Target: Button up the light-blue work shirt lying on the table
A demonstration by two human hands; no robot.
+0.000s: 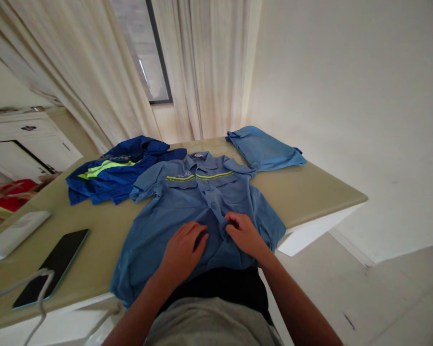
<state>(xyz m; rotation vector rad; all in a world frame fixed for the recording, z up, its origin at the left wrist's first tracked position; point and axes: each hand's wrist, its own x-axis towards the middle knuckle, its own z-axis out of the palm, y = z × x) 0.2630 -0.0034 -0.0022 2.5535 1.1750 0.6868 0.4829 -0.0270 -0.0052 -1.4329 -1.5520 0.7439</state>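
Both hands rested on the light blue shirt (198, 211), which lay spread face up on the beige table (310, 192), its hem hanging over the near edge. Left hand (183, 250) lay flat, fingers loosely spread, pressing the cloth beside the button placket. Right hand (243, 233) had its fingers curled, pinching the placket fabric. A dark blue garment (111, 175) lay just left of the shirt, a folded blue one (263, 149) beyond, a phone (54, 266) nearer left
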